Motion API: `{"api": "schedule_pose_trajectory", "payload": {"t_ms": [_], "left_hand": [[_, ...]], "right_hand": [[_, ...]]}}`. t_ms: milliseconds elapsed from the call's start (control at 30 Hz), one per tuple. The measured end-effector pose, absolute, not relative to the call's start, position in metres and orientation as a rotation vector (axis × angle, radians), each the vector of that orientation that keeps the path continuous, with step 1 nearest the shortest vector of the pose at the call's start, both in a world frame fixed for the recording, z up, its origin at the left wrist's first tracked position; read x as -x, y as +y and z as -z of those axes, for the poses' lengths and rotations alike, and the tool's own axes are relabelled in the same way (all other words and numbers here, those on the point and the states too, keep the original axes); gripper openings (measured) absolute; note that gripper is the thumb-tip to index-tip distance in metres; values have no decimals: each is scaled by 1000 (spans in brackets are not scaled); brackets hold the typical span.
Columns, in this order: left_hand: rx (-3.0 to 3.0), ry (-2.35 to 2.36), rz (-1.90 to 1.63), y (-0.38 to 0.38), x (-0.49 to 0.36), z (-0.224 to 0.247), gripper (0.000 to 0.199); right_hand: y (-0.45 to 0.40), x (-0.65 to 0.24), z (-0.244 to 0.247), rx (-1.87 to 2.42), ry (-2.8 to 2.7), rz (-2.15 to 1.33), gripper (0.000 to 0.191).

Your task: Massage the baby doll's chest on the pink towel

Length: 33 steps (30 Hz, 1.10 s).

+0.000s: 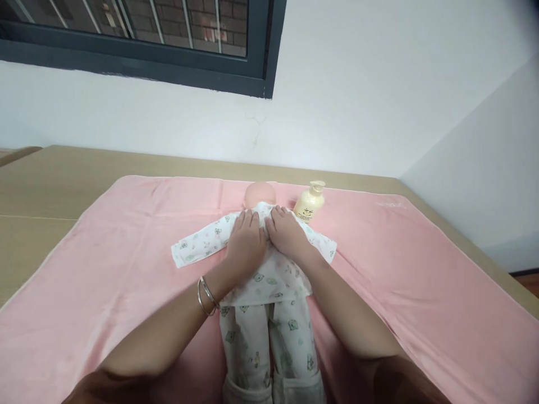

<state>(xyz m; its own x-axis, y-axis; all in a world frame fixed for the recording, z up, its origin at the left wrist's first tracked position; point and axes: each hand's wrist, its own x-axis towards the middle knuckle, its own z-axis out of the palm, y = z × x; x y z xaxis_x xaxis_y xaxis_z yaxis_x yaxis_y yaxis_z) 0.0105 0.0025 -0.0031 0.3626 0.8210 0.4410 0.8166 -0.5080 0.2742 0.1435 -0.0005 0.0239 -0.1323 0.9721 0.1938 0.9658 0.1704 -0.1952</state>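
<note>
A baby doll lies stretched out in the middle of a pink blanket, its bald, smooth head (257,194) at the far end. It wears a white printed top (275,280) and matching trousers (292,336), with the sleeves spread to both sides. My left hand (247,241) rests flat on the upper left of the top, fingers extended, a silver bangle pair at the wrist. Flat on the upper right of the top lies my right hand (288,233), its fingers pointing toward the neck. The hands nearly touch and cover much of the doll's upper body.
A cream pump bottle (309,203) stands to the right of the doll's head. The pink blanket (138,269) covers most of a wooden table (46,185). Behind it rise a white wall and a dark-framed window (168,62); another wall borders the right side.
</note>
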Motion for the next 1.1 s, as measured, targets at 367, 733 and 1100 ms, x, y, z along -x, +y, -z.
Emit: {"api": "schedule_pose_trajectory", "payload": {"t_ms": [367,733,1100], "left_hand": [[-2613,1405,-813,34,5,5,40],[-2490,1435,-836,36,4,11,40],[-2399,1514,-903,35,0,21,49]], "right_hand": [[-21,-124,-27,1908,-2129,-73,56],[-17,-129,-26,1926,-2106,-60,60],[7,-140,-15,1926,-2016,-188,61]]}}
